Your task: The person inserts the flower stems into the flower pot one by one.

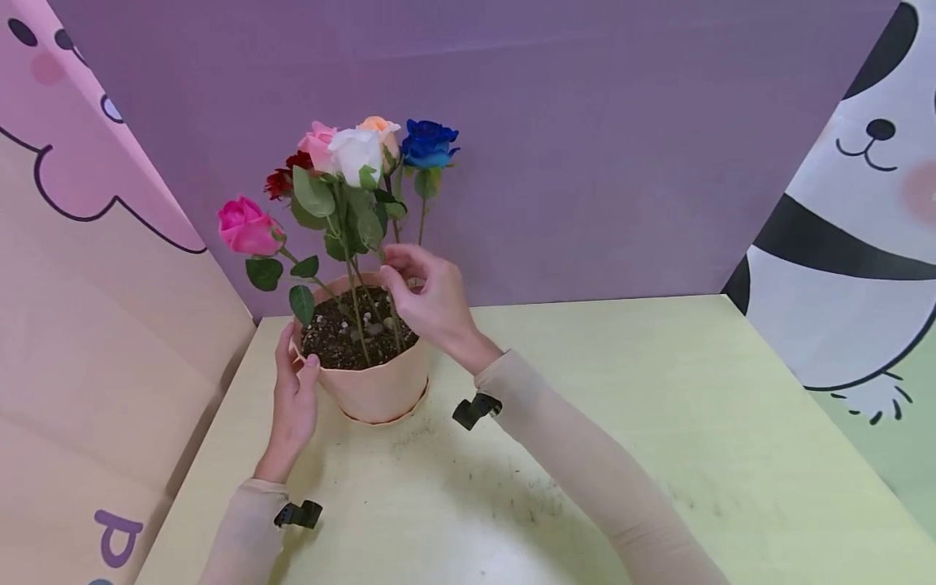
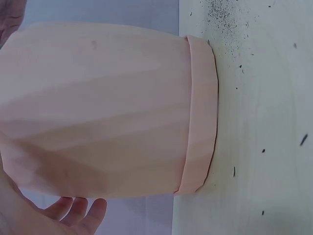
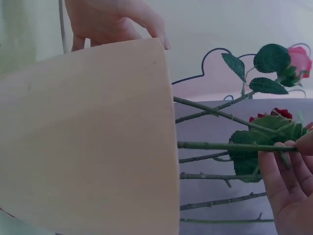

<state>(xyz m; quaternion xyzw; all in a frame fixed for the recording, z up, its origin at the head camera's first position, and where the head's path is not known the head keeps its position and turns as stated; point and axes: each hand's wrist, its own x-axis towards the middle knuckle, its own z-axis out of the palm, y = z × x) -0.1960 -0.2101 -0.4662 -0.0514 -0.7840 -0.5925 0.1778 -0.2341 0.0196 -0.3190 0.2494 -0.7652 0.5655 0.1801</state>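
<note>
A pale pink flower pot (image 1: 376, 390) with dark soil (image 1: 325, 341) in it holds several upright roses. My left hand (image 1: 295, 410) grips the pot's left side, its thumb at the rim and its fingers along the outer wall. Above the soil, on the pot's right, my right hand (image 1: 436, 305) pinches a green rose stem (image 3: 220, 146) between thumb and fingers. A white rose (image 1: 356, 154) stands foremost, between a light pink rose and a peach one. The blue rose (image 1: 429, 145) rises on the right; a bright pink rose (image 1: 247, 227) leans out left, near red blooms (image 1: 281, 180).
The pot stands in a matching saucer (image 2: 203, 115) near the back left of a pale yellow table (image 1: 621, 390). Dark soil crumbs lie scattered in front of it. A purple wall (image 1: 585, 162) is close behind, with a cartoon-printed panel on each side.
</note>
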